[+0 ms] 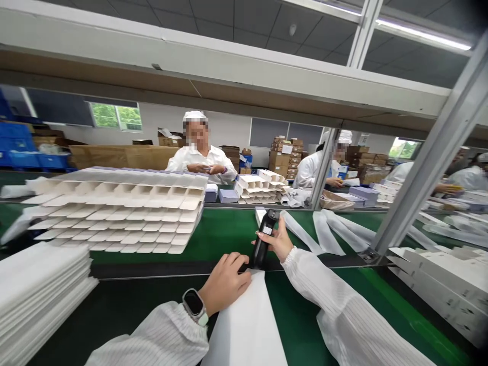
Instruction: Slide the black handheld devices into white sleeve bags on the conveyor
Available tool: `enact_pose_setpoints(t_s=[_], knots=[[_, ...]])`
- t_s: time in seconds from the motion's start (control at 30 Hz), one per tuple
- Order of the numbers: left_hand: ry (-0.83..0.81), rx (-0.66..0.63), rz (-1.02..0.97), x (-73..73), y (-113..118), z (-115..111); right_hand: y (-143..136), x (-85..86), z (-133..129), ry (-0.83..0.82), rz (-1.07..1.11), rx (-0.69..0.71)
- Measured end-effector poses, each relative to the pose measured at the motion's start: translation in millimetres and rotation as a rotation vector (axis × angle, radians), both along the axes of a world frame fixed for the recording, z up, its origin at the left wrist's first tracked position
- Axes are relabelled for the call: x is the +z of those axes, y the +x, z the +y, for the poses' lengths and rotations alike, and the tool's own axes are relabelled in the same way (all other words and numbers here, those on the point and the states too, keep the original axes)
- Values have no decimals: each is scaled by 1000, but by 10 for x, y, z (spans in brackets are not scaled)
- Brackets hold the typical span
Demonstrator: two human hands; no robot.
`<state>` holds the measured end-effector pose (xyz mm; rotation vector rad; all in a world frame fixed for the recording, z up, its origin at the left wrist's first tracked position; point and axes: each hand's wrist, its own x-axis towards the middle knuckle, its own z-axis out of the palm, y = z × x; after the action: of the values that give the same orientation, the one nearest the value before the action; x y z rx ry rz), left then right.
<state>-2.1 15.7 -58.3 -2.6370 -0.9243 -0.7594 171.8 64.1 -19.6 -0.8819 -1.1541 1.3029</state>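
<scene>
My right hand (278, 241) is wrapped round a black handheld device (263, 244) with a small white label, held upright over the dark edge of the green belt. Just left of it, my left hand (224, 282) rests on the top end of a long white sheet or sleeve (247, 325), its fingers bent and close together near the device's lower end. Whether those fingers pinch the sheet is hard to see. Behind the device lies a small white box (260, 215), partly hidden.
Stacked open white boxes (122, 208) stand at left, above a pile of white sheets (38, 295). Translucent strips (328, 234) lie on the belt (221, 223). A slanted metal post (430, 147) and more white boxes (446, 284) are at right. People in white sit opposite.
</scene>
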Motion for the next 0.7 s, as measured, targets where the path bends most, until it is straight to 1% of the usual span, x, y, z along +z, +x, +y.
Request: enact_pose_setpoints(t_s=[0.1, 0.2, 0.27, 0.4, 0.47, 0.5, 0.53, 0.63, 0.7], knots=[[-41, 8, -9, 28, -4, 2, -41, -57, 1, 3, 2, -23], [-117, 41, -98, 63, 7, 10, -72, -82, 7, 5, -2, 15], [-175, 51, -168, 99, 22, 16, -81, -70, 9, 6, -2, 20], [-311, 70, -303, 211, 66, 26, -74, 9, 2, 8, -2, -40], [-388, 93, -377, 286, 91, 36, -49, 36, 2, 24, -3, -12], [-415, 106, -427, 327, 104, 43, -30, 37, 6, 31, 1, 42], [-437, 118, -481, 369, 116, 50, -7, 29, 11, 34, -1, 128], [-490, 124, -618, 485, 152, 54, 70, -41, 36, 48, -96, 490], [-546, 103, -647, 540, 174, 41, 108, -106, 44, 56, -211, 713]])
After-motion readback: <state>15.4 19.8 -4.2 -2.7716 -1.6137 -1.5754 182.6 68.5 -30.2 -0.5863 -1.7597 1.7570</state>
